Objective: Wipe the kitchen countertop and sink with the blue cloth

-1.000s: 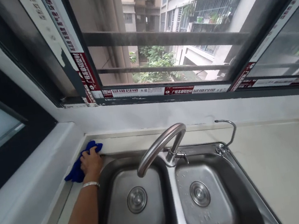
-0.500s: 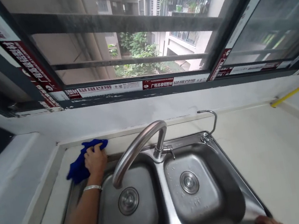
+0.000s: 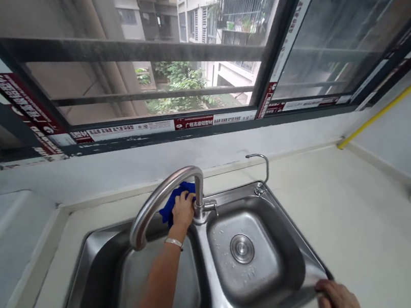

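Observation:
My left hand point(image 3: 183, 210) presses a crumpled blue cloth point(image 3: 168, 211) onto the strip behind the sink, just left of the faucet base. Its fingers are bent over the cloth, and a bracelet circles that wrist. The curved steel faucet point(image 3: 164, 188) arches over the hand and hides part of the cloth. At the lower right, my right hand point(image 3: 337, 299) rests with curled fingers on the front right corner of the steel double sink point(image 3: 205, 257). Its fingertips touch the rim, and nothing else shows in it.
A thin hooked spout point(image 3: 264, 163) rises from the sink's back right corner. Pale countertop point(image 3: 337, 206) stretches to the right. Behind the sink stands a white wall under a dark-framed window point(image 3: 164, 137). A yellow pipe point(image 3: 380, 112) runs along the right wall.
My left hand has slid the blue cloth rightward along the back edge, from the far left corner to the faucet base. The view has shifted right, and more of my right hand shows.

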Available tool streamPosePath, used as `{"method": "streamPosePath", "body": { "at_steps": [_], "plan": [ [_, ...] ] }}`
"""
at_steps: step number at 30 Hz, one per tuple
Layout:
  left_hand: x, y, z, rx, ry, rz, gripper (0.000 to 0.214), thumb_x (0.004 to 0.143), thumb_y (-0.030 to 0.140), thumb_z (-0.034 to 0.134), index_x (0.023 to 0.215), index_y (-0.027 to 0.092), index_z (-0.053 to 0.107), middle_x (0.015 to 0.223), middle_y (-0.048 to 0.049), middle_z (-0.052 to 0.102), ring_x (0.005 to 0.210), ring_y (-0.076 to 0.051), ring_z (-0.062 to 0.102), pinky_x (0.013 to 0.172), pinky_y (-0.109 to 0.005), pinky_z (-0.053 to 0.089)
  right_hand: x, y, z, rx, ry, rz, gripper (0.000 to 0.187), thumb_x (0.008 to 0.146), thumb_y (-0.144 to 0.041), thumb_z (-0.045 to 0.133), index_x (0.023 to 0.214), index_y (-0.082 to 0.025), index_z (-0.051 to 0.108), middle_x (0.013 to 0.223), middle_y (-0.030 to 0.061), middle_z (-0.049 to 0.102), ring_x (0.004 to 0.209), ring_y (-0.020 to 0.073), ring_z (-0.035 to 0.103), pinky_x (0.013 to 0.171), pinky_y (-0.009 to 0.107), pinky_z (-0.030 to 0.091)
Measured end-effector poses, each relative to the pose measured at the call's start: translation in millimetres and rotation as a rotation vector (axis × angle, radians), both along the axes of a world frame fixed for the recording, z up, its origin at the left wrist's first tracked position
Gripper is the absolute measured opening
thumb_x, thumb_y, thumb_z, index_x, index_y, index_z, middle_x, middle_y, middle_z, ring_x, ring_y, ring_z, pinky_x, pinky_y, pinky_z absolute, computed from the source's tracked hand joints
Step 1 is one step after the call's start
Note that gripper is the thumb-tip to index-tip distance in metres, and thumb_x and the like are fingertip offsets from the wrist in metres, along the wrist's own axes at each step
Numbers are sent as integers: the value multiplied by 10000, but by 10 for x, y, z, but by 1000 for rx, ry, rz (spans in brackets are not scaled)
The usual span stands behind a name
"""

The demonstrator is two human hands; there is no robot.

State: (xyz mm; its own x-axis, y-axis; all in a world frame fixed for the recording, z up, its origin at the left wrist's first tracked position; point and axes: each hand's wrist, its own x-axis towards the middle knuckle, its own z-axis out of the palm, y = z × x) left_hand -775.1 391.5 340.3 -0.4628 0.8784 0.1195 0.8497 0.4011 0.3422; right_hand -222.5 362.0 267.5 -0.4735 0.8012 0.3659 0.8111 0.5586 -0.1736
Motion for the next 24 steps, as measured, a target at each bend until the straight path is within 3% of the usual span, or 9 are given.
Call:
{"method": "streamPosePath", "body": {
  "at_steps": [4,18,24],
  "plan": [
    [3,-119,-54,-18,-21,-40,362,972,177,415,1232,289,641,1392,-70,514,1120,-245,487,806,-324,497,-96,3,46,-4,39,9,176,836,-243,524,938,-233,667,948,68,735,847,247,672,767,373,503],
    [307,-221,-213,-33,-116,248,398,999,234,336,1295,188,599,1321,-145,546,982,-270,614,794,-384,519,-372,-57,236,-31,122,-53,167,808,-138,475,888,-233,587,847,37,648,818,227,583,759,368,415],
    [458,-389,-274,10,-143,265,394,1001,217,377,1344,163,563,1232,-166,564,946,-237,641,817,-370,535,-395,-55,260,-55,122,-46,178,796,-115,470,891,-219,580,859,40,638,825,223,558,770,364,393]
  ]
}}
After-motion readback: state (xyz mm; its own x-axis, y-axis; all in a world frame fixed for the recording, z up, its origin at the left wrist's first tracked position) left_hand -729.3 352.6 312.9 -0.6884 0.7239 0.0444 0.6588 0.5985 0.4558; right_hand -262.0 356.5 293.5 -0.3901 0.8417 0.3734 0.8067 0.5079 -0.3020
